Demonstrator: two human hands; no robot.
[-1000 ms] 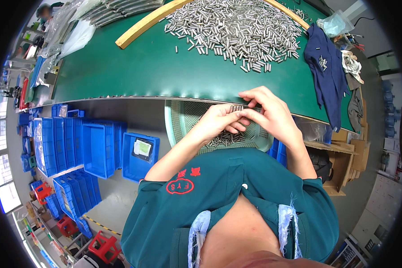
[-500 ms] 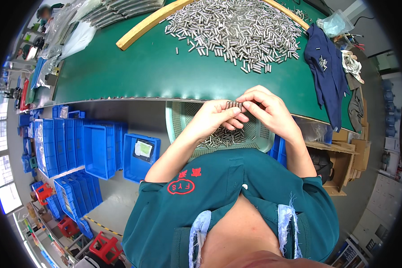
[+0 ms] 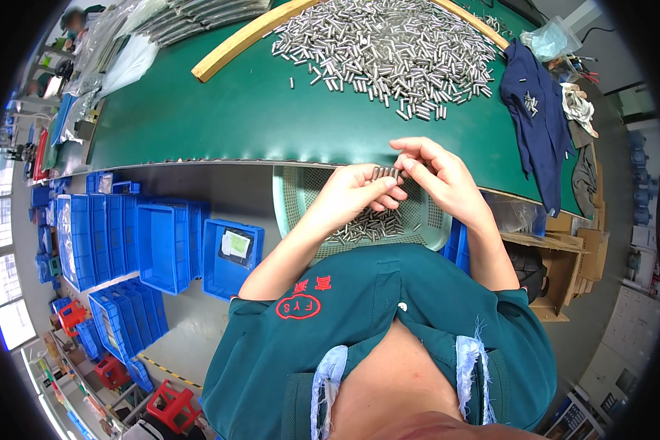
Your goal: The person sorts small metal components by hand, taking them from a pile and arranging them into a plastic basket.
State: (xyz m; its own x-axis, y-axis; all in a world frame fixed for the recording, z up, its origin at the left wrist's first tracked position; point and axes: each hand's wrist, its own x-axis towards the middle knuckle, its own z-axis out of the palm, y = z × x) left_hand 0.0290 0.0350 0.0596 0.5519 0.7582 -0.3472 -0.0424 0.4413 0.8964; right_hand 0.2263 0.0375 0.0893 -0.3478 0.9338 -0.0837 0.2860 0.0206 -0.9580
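Note:
Several short, shiny metal pins (image 3: 386,173) stand side by side in a row in my left hand (image 3: 353,192). Its thumb and fingers are closed round them, over the near edge of the table. My right hand (image 3: 438,174) has its thumb and fingertips pinched at the right end of that row, with the index finger raised. Whether a single pin sits between those fingertips is hard to make out. Below both hands, a pale green perforated basket (image 3: 435,233) holds a pile of darker metal pins (image 3: 367,226). A large heap of bright pins (image 3: 396,55) lies on the green table (image 3: 220,121).
Wooden strips (image 3: 246,42) border the heap. A navy cloth (image 3: 535,125) with a few pins on it hangs over the table's right edge. Plastic bags (image 3: 191,22) lie at the far left. Blue bins (image 3: 165,246) stand on the floor to the left, and a cardboard box (image 3: 557,286) to the right.
My right index finger has lifted and straightened away from the row, while the thumb stays by its right end. More of the pins show now. My left hand has hardly moved.

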